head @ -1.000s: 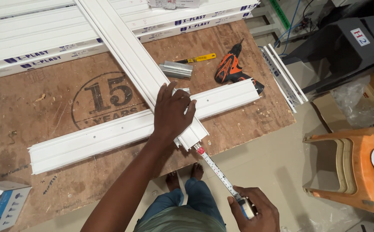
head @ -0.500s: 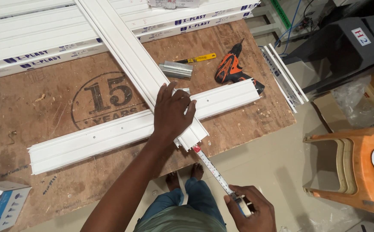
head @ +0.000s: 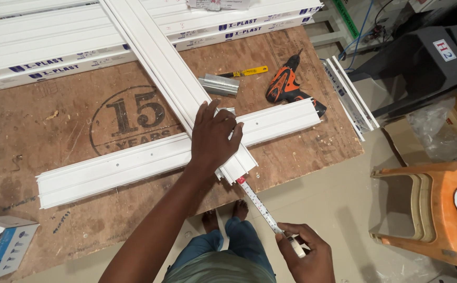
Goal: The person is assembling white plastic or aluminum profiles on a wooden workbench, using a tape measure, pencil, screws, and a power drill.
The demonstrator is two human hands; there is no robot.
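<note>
While your left hand [head: 213, 137] presses flat, fingers spread, on the white plastic channel [head: 171, 68] near its end at the tabletop [head: 66, 131] edge, your right hand [head: 306, 255] pinches the tape measure [head: 262, 208]. Its blade continues the channel's long axis, near and right.

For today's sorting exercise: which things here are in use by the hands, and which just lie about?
In use: left hand, long white channel, crosswise white channel, right hand, tape measure.
Lying about: orange drill, yellow-handled tool, metal piece, orange stool.
</note>
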